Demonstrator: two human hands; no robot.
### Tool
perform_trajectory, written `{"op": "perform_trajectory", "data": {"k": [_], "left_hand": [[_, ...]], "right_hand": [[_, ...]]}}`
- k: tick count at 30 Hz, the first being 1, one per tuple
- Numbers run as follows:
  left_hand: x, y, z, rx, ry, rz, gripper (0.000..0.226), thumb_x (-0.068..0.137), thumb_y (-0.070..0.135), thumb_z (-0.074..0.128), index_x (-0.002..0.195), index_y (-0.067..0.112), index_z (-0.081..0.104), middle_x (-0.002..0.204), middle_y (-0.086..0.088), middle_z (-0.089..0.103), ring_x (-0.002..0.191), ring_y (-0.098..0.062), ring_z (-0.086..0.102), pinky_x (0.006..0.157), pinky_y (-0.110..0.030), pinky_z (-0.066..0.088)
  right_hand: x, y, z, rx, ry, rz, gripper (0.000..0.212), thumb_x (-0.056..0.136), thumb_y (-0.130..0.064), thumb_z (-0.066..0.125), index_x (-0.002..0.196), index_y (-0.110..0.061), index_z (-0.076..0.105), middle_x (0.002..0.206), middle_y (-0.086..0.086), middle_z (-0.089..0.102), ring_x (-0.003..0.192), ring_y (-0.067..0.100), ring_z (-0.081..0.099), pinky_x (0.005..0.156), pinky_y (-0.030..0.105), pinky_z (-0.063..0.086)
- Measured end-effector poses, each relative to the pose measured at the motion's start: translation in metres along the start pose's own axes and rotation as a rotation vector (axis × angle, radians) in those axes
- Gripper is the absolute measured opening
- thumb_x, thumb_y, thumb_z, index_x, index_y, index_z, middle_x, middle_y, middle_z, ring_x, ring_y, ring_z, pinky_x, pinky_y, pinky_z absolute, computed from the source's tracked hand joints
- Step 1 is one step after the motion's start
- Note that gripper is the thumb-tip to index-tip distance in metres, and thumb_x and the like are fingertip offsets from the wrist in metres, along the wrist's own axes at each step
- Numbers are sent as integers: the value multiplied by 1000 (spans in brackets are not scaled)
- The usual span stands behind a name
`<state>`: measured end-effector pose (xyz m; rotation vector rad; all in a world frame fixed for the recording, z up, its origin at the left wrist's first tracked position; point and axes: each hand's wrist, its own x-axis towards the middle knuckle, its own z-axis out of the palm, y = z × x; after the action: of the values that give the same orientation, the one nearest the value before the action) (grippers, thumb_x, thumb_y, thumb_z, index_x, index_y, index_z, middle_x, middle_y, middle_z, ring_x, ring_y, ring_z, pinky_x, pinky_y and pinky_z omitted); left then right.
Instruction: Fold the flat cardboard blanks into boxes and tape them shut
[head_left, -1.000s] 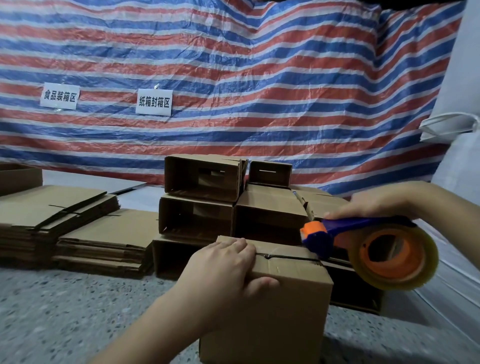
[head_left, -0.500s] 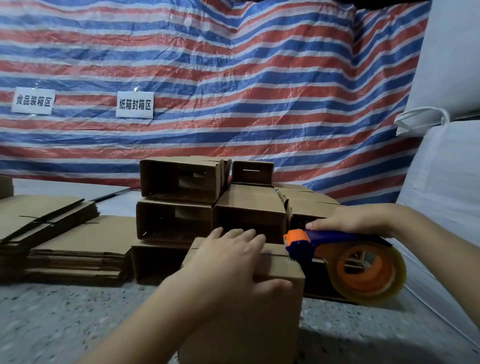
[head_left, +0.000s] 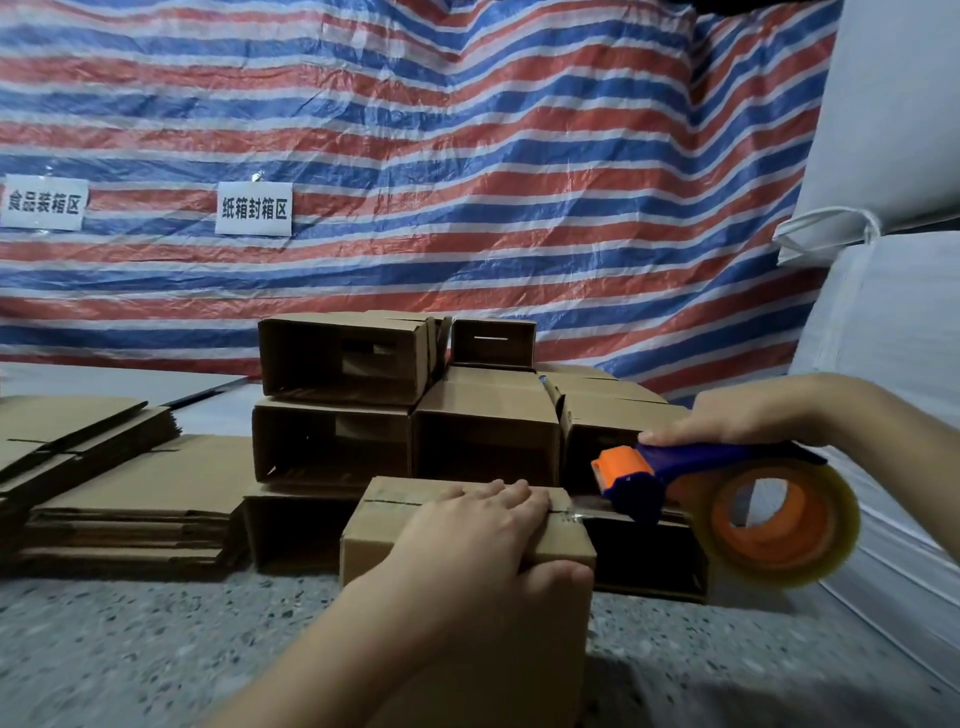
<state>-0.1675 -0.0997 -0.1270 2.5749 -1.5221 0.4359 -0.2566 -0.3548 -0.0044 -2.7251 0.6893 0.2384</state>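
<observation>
On a grey speckled terrazzo floor (head_left: 130, 649), in front of a red, white and blue striped tarpaulin (head_left: 467, 156) bearing two white paper signs (head_left: 253, 209), a folded cardboard box (head_left: 452, 597) stands closest to the camera, with the left hand (head_left: 483, 540) lying flat across its closed top flaps, fingers straight and thumb down the near face. The right hand (head_left: 737, 415) is wrapped around the blue handle of a tape dispenser (head_left: 727, 493), whose orange-and-blue head sits at the box's right top edge, a strip of clear tape reaching onto the seam. Behind stand stacked open boxes (head_left: 405, 405), to the left lie piles of flat cardboard blanks (head_left: 124, 488), and white woven sacks (head_left: 893, 312) fill the right side.
</observation>
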Motion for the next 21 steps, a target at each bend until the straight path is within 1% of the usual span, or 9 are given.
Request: {"op": "perform_trajectory", "data": {"k": [2,4,6,8,9,13,16,18,21], "left_hand": [[-1,0,0,-9,27,25,76,86,80,19,152,42,11,159,9,24,147,-15,19,116,-37,21],[-2,1,0,-12,25,37,72,86,79,18,150,46,10,160,8,24,147,-16,19,115,-38,21],[-3,2,0,-8,17,30,70,87,79,19,149,47,11,160,8,22,147,-16,18,115,-39,21],[-2,2,0,5,13,22,70,86,79,19,149,48,10,161,8,21,148,-16,18,115,-40,22],[-2,3,-1,11,11,19,71,86,79,18,149,48,9,161,8,21,148,-16,18,115,-39,22],[-2,4,-1,17,-5,11,74,82,81,13,148,50,6,161,7,20,147,-16,19,114,-39,24],[-1,4,-1,32,-12,14,71,84,79,15,149,51,6,161,7,21,147,-17,20,113,-38,25],[-1,4,-2,36,-21,9,73,82,80,12,149,51,6,161,8,20,147,-16,20,114,-37,25],[-3,5,-4,34,-23,-1,75,80,80,11,149,51,9,161,8,20,147,-17,20,115,-37,24]], "right_hand": [[-6,8,-8,-79,9,25,78,58,-92,56,85,-21,72,75,-1,76,60,9,69,66,22,49],[-9,7,-7,-181,16,55,78,57,-95,54,79,-22,72,69,-5,74,58,6,67,65,22,48],[-5,-1,5,-294,66,80,78,62,-96,51,82,-24,72,68,-8,73,65,7,68,64,23,46],[4,-11,22,-374,128,73,76,68,-94,48,89,-25,71,76,-8,72,76,10,67,65,27,43],[9,-15,29,-380,146,64,74,71,-92,48,87,-24,71,79,-6,71,78,12,66,65,28,42],[8,-26,38,-358,231,42,66,74,-88,49,78,-24,63,78,-5,68,75,13,64,62,30,41],[-4,-37,34,-478,277,30,61,77,-87,45,79,-26,56,83,-4,64,77,14,61,60,32,39],[-10,-46,38,-622,327,16,58,80,-83,44,78,-25,52,83,-2,61,75,16,57,57,33,37],[-8,-50,63,-1040,413,-29,51,91,-66,50,85,-15,56,74,1,49,63,20,49,54,33,40]]}}
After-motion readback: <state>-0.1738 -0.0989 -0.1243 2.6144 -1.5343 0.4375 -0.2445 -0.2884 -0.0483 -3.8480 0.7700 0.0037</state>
